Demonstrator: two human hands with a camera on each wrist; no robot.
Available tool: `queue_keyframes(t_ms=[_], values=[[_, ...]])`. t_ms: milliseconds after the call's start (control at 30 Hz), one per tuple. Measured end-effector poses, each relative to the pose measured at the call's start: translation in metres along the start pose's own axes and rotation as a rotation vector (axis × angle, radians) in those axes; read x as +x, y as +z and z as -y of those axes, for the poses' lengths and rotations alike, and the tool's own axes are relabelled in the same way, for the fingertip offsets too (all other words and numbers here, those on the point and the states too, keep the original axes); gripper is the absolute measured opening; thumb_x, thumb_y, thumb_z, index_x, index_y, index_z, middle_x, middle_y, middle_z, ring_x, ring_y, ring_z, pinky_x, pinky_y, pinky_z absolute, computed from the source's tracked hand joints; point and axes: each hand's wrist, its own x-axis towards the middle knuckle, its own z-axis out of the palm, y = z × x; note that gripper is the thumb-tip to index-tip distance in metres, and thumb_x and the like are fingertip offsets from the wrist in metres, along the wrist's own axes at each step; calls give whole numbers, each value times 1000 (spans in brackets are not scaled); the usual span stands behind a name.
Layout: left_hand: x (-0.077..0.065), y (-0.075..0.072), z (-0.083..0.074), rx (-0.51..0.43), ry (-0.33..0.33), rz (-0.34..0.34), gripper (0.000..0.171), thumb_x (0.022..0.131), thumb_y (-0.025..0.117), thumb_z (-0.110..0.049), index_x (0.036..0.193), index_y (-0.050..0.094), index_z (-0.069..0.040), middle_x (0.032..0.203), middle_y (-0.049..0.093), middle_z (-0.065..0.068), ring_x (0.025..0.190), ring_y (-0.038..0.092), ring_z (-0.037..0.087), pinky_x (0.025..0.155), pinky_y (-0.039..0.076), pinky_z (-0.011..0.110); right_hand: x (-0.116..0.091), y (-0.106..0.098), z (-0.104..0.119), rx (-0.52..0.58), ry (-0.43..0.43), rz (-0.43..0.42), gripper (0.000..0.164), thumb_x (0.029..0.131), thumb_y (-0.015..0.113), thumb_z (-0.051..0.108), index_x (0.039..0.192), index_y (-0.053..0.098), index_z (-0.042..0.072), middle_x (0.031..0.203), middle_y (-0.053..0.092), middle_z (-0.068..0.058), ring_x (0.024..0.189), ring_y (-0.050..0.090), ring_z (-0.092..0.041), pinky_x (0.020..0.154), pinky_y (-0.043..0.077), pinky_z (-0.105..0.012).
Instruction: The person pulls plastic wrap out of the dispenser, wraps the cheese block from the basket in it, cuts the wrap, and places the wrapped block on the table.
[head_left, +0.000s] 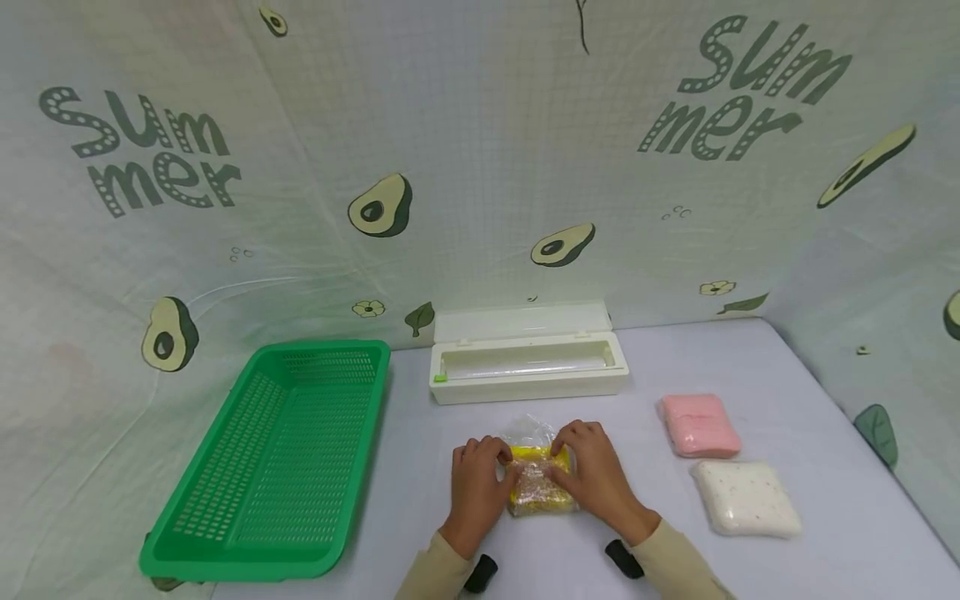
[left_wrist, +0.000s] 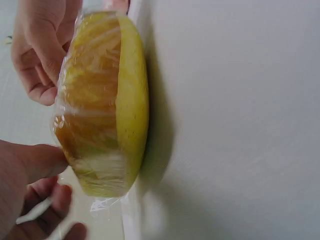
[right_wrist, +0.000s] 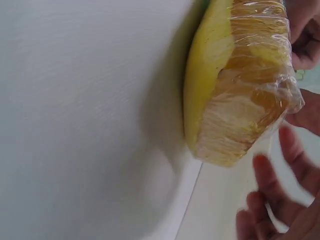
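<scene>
A yellow-and-brown block wrapped in clear film lies on the table in front of the person, with loose film spread beyond its far edge. At its left side is the left hand; its thumb touches the upper edge while its other fingers curve loosely, apart from the block. The right hand stands at the other side, thumb against the wrapped edge and blurred fingers spread beyond it. The wrist views show the block's smooth yellow underside and wrinkled film across its brown face.
Behind the block stands a long white film dispenser, lid raised. A green perforated basket is on the left. At the right lie a pink block and a speckled white block. A printed cloth hangs behind.
</scene>
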Motion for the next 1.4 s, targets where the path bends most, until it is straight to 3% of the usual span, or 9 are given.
queue_keyframes(t_ms=[167,267,467,733,967,1067,1200,1300,1400], values=[[5,-5,1,3,-155,101,39,82,92,-32,97,65,-9,90,56,0,87,48,18,81,39,38,9,-3,-2,43,175,140,71,71,96,12,131,63,-6,131,61,-25,121,56,-47,101,48,-60],[6,-7,4,2,-181,151,42,83,91,-36,98,72,-1,97,55,6,93,49,24,84,41,42,15,-6,-5,82,247,253,79,74,95,16,139,57,-11,133,63,-27,126,55,-48,106,47,-62],[9,-6,10,-98,-173,212,47,85,89,-34,108,77,6,108,53,13,102,47,30,88,41,47,22,-7,-15,247,309,396,78,78,92,14,142,55,-12,132,64,-26,130,55,-49,110,44,-65],[15,-5,17,-253,-212,305,56,85,87,-25,128,70,8,126,53,19,116,42,36,95,40,53,25,-7,-25,431,340,468,70,79,91,13,138,58,-8,128,64,-18,121,58,-38,107,45,-62],[16,-1,22,-422,-207,299,51,86,86,-15,132,66,-7,126,63,13,110,50,28,89,40,48,22,-3,-33,457,207,415,49,82,90,17,121,63,1,120,66,-9,119,58,-34,107,43,-61],[14,0,22,-461,-168,256,45,85,87,-12,125,67,-13,120,64,8,109,51,25,89,37,44,18,-2,-34,449,157,364,43,83,89,16,117,64,6,120,66,-6,121,58,-34,108,42,-61],[10,2,21,-428,-21,193,34,86,86,-7,115,69,-16,117,64,3,109,51,23,92,34,45,11,-1,-33,420,64,272,37,82,90,12,109,64,16,120,66,0,118,56,-26,104,46,-54],[7,2,21,-308,143,135,31,86,87,-7,108,68,-19,115,69,-3,107,52,19,94,33,45,7,0,-32,333,-81,182,38,80,92,10,106,65,19,116,69,4,112,56,-18,99,48,-46],[4,-1,20,-120,276,97,26,87,88,-13,105,71,-21,114,72,-8,107,55,14,95,36,45,4,0,-33,187,-254,91,37,78,93,14,103,68,19,111,71,6,106,58,-15,93,49,-42]])
